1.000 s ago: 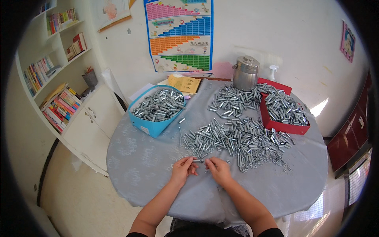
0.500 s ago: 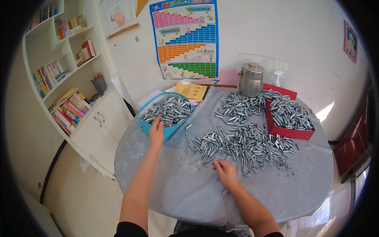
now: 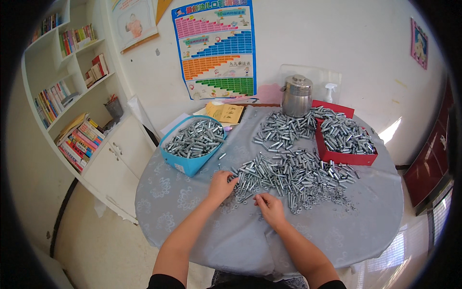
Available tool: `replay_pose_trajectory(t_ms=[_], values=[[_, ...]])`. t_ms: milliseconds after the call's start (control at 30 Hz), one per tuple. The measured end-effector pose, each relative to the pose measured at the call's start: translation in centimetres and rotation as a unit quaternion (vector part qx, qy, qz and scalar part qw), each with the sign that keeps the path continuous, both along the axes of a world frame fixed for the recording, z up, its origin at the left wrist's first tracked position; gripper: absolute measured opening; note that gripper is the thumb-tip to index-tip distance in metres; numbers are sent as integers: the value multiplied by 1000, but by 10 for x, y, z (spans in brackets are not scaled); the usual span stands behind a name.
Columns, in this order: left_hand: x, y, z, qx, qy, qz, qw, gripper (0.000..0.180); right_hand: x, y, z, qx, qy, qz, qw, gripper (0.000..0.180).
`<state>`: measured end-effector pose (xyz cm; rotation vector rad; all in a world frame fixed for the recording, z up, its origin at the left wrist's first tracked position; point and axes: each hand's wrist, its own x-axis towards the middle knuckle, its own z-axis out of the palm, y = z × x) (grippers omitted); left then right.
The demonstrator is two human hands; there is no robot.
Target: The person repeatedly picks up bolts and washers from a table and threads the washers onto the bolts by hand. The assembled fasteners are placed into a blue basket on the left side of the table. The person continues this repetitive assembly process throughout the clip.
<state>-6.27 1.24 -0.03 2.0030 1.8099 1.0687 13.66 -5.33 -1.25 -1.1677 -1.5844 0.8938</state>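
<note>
A wide heap of silvery metal bolts and sleeves [image 3: 288, 176] lies across the middle of the table. My left hand [image 3: 222, 187] is at the heap's left edge, its fingers curled together among the parts; what they hold, if anything, is hidden. Close by on the right, my right hand [image 3: 270, 209] has thumb and fingers pinched at the heap's front edge, and I cannot make out what is between them. Small washers [image 3: 230, 207] lie scattered between and below the hands. A blue bin [image 3: 192, 164] heaped with the same metal parts stands at the far left of the table.
A red box [image 3: 344, 158] full of metal parts stands at the right, with another pile [image 3: 276, 127] beside it. Behind are a steel canister [image 3: 297, 98], a spray bottle [image 3: 329, 92] and a yellow envelope [image 3: 225, 113]. A grey cloth [image 3: 211, 241] covers the round table.
My left hand has left the blue bin and come right and nearer, to the left edge of the heap. My right hand stays at the heap's front. The view has shifted slightly.
</note>
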Motion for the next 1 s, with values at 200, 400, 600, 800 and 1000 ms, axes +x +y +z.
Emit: replay_pose_trajectory(t_ms=[200, 400, 600, 800, 1000], values=[[19, 6, -5, 4, 56, 28, 998, 26, 0, 0, 1, -7, -1, 2, 1000, 21], [12, -16, -1, -136, -31, -35, 990, 21, 1, 1, -1, -12, -4, -1, 1000, 21], [21, -57, 7, 149, -27, -101, 983, 18, -4, -2, 6, 9, 33, -14, 999, 19], [39, -70, -5, 92, -94, -160, 978, 18, -1, 0, 4, 51, -49, 22, 997, 18], [7, -40, -20, 81, -75, 50, 993, 18, -1, 4, -6, 38, 29, -22, 999, 18]])
